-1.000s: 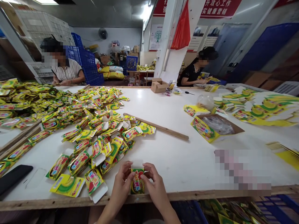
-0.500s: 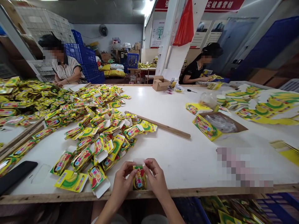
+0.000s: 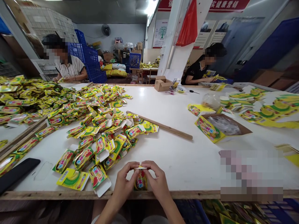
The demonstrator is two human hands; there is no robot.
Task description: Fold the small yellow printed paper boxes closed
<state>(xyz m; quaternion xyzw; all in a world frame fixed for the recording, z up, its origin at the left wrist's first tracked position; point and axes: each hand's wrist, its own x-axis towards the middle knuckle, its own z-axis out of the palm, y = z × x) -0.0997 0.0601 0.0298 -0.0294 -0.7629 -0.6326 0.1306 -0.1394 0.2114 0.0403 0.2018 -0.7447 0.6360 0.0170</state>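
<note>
A small yellow and green printed box stands near the table's front edge, between my two hands. My left hand grips its upper left side, thumb in front and fingers behind the top. On the other side my right hand pinches the upper right in the same way. The box's top flap lies folded over under my fingertips, its white edge facing me. To the left, an open-ended box with a white flap lies beside a heap of similar small boxes.
A wooden stick lies across the white table. At right sits a larger display box with clear plastic inside. A black phone lies at front left. Two people work across the table. Below the edge, a blue crate holds more packs.
The top flap stood upright between my fingers and is now bent over the box's opening. Both hands stay on the box. The view has shifted slightly.
</note>
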